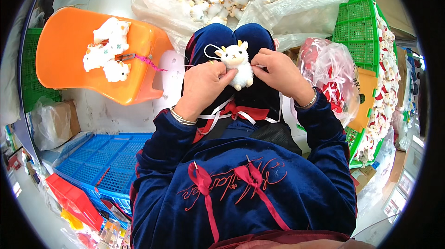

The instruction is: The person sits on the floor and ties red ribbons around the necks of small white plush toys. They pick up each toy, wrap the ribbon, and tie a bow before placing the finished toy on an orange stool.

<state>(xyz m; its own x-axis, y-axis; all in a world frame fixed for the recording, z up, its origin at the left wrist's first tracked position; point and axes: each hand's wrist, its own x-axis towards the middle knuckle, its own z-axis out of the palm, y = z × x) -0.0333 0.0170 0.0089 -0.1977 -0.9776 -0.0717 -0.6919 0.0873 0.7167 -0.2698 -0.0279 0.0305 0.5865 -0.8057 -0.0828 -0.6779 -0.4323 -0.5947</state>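
Observation:
A small white plush goat [237, 69] with yellow horns sits upright in front of my knees, facing me. A white cord loop [210, 50] stands out beside its head. My left hand [204, 84] grips the plush from its left side, thumb pressed against its body. On the other side my right hand [283, 74] is closed in a pinch close against the plush; what lies between its fingertips is too small to make out. A red cloth piece with white ribbons [245, 111] lies across my lap.
At left, an orange stool [65, 50] bears several white plush toys [111, 33] and a tool with a pink cord [150, 63]. Ahead lies a clear plastic bag [296, 12] full of plush toys. A bag of red pieces [330, 80], green crates [357, 26] and a blue crate [104, 156] surround me.

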